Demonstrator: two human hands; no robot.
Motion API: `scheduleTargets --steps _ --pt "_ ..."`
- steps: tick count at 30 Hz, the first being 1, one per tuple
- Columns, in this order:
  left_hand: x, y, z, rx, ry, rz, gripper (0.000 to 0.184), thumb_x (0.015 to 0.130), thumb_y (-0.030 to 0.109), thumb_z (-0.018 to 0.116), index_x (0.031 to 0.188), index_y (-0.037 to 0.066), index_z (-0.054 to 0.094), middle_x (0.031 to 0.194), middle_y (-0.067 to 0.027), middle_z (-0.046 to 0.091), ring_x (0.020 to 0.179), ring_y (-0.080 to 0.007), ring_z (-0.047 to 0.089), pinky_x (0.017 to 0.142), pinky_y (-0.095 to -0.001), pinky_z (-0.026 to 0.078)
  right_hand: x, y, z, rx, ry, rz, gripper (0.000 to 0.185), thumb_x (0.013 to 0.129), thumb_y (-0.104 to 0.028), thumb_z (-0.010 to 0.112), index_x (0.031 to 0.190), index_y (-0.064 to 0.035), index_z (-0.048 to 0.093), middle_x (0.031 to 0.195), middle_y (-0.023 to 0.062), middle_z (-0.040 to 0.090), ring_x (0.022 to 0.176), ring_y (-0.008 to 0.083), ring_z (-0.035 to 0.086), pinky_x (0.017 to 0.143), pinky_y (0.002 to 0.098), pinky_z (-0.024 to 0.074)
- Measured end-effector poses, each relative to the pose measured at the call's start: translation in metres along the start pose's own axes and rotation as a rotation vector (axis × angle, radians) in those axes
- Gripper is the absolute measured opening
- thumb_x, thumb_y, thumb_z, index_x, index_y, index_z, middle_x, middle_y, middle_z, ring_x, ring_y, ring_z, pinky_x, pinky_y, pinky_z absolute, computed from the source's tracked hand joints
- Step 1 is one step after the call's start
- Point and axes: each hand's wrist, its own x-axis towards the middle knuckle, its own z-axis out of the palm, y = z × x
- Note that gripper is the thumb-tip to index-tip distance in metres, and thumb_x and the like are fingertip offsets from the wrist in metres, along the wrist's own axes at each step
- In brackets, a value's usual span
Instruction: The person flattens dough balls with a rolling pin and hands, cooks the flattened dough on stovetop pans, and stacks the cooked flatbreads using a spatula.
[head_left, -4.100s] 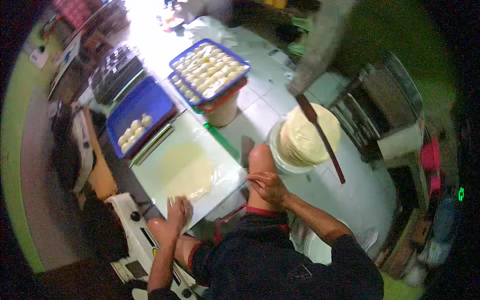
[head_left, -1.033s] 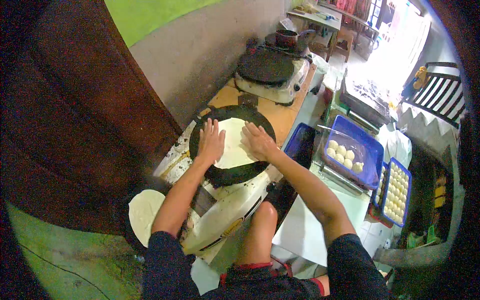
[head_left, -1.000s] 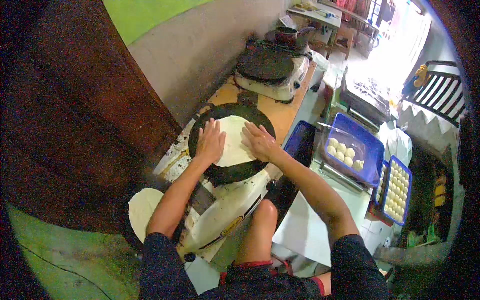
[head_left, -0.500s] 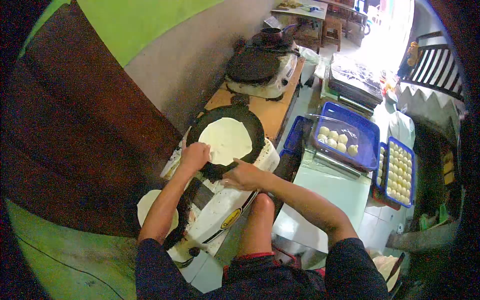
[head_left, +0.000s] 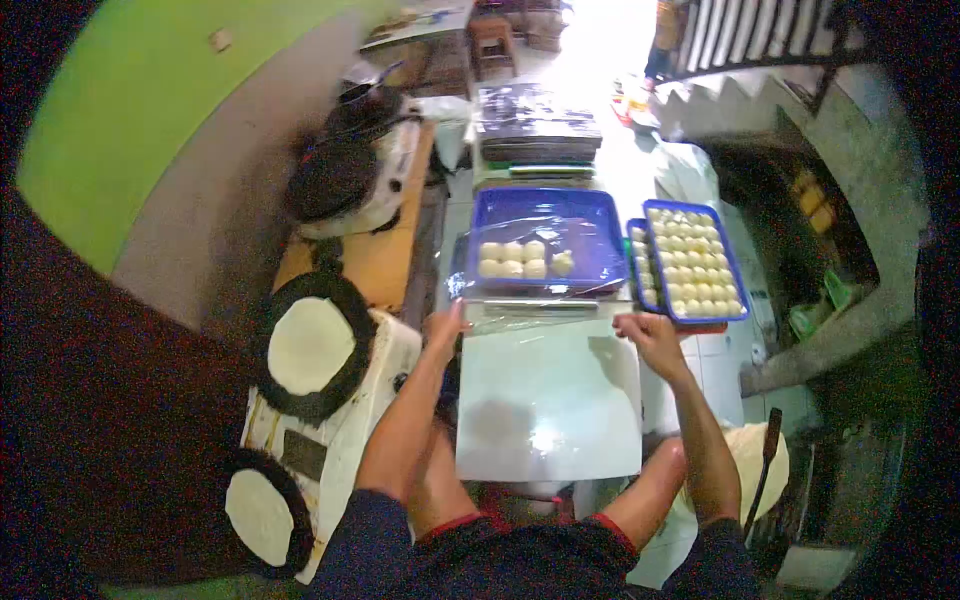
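Observation:
My left hand point(head_left: 445, 328) is at the near left corner of a blue tray point(head_left: 612, 215), its fingers closed on a clear plastic sheet point(head_left: 540, 289) that lies over the tray's front. Across from it, my right hand point(head_left: 650, 338) is closed at the sheet's right side, in a blurred pinch. Under the plastic sit several white dough balls point(head_left: 512, 262). A metal rolling pin point(head_left: 535, 308) lies between my hands, at the far edge of a pale work board point(head_left: 550, 400).
To the left, round flatbreads point(head_left: 310, 345) lie on two black griddles point(head_left: 272, 305). Another tray of dough balls point(head_left: 695, 260) stands at right. A pile of flat dough sheets point(head_left: 755, 460) with a dark-handled tool point(head_left: 768, 450) is near my right knee. A further stove point(head_left: 385, 170) stands behind.
My hands have left the flatbread on the griddle and moved right to the plastic sheet by the tray. The view has turned right with them. The flatbread stays on the griddle.

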Motion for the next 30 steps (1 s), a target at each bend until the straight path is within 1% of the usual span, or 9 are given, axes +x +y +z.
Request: scheduleTargets --steps 3,7,9,11,14,18,23,28,30 --pt "-0.061 0.003 -0.010 0.290 0.133 0.084 0.050 0.096 0.040 0.059 0.116 -0.006 0.064 0.084 -0.0156 0.073 0.078 -0.0184 0.067 0.073 -0.0334 0.050 0.035 0.000 -0.034 0.163 0.073 0.109 0.038 0.101 -0.034 0.059 0.106 0.0010 0.073 0.088 0.0075 0.074 0.080 0.0134 0.068 0.070 0.0288 0.0536" --pt "-0.121 -0.047 -0.035 0.049 0.059 -0.129 0.058 0.097 0.037 0.059 0.134 -0.004 0.044 0.085 -0.0162 0.072 0.087 -0.0206 0.067 0.075 -0.0353 0.051 0.125 0.047 -0.019 0.101 0.036 0.107 0.031 0.095 -0.027 0.064 0.105 0.0012 0.073 0.087 0.0080 0.074 0.077 0.0136 0.066 0.069 0.0306 0.0538" --pt "-0.135 -0.098 -0.048 -0.196 0.106 -0.181 0.069 0.097 0.034 0.059 0.146 -0.002 0.027 0.103 -0.0199 0.069 0.097 -0.0238 0.065 0.082 -0.0384 0.052 0.170 0.076 0.011 -0.046 0.044 0.036 0.032 0.090 -0.027 0.069 0.104 0.0017 0.072 0.086 0.0094 0.073 0.076 0.0171 0.065 0.071 0.0329 0.0536" --pt "-0.158 -0.108 -0.052 -0.004 0.281 -0.082 0.075 0.095 0.031 0.060 0.150 -0.001 0.020 0.118 -0.0237 0.062 0.105 -0.0261 0.063 0.087 -0.0394 0.051 0.197 0.072 0.032 -0.229 -0.103 0.118 0.037 0.082 -0.031 0.075 0.098 0.0022 0.071 0.085 0.0137 0.072 0.079 0.0221 0.068 0.074 0.0359 0.0548" --pt "-0.192 -0.050 -0.025 0.146 0.388 0.206 0.082 0.093 0.026 0.064 0.152 -0.002 0.015 0.134 -0.0282 0.052 0.113 -0.0326 0.060 0.096 -0.0431 0.049 0.217 0.065 0.078 -0.475 -0.154 0.035 0.044 0.071 -0.035 0.083 0.097 -0.0005 0.073 0.092 0.0184 0.073 0.088 0.0310 0.071 0.081 0.0418 0.0568" --pt "-0.109 -0.069 0.008 0.621 0.378 0.595 0.078 0.086 0.027 0.071 0.145 -0.007 0.032 0.134 -0.0322 0.050 0.125 -0.0479 0.049 0.114 -0.0502 0.031 0.235 0.082 0.125 -0.615 -0.031 -0.013 0.045 0.066 -0.035 0.085 0.096 -0.0036 0.073 0.096 0.0185 0.074 0.094 0.0335 0.071 0.083 0.0433 0.0568" --pt "-0.025 -0.055 0.029 0.910 0.041 0.349 0.036 0.083 0.023 0.070 0.104 -0.005 0.065 0.115 -0.0301 0.057 0.113 -0.0452 0.052 0.105 -0.0478 0.038 0.204 0.031 0.068 -0.186 -0.103 0.089 0.046 0.069 -0.027 0.086 0.109 -0.0053 0.074 0.101 0.0163 0.075 0.089 0.0259 0.072 0.082 0.0383 0.0575" --pt "-0.009 -0.017 0.033 0.427 0.290 0.798 0.015 0.083 0.012 0.061 0.080 -0.003 0.059 0.097 -0.0259 0.055 0.096 -0.0413 0.053 0.088 -0.0512 0.044 0.124 -0.036 0.010 -0.010 -0.394 0.126 0.039 0.076 -0.026 0.085 0.110 -0.0071 0.076 0.098 0.0111 0.076 0.084 0.0191 0.072 0.077 0.0333 0.0578" --pt "-0.017 0.026 0.027 0.576 0.308 1.016 0.014 0.086 0.009 0.062 0.083 -0.004 0.059 0.109 -0.0295 0.057 0.109 -0.0434 0.053 0.094 -0.0488 0.044 0.079 -0.029 0.040 -0.167 -0.317 0.056 0.044 0.082 -0.029 0.081 0.117 -0.0040 0.071 0.098 0.0138 0.075 0.088 0.0215 0.072 0.080 0.0361 0.0579"
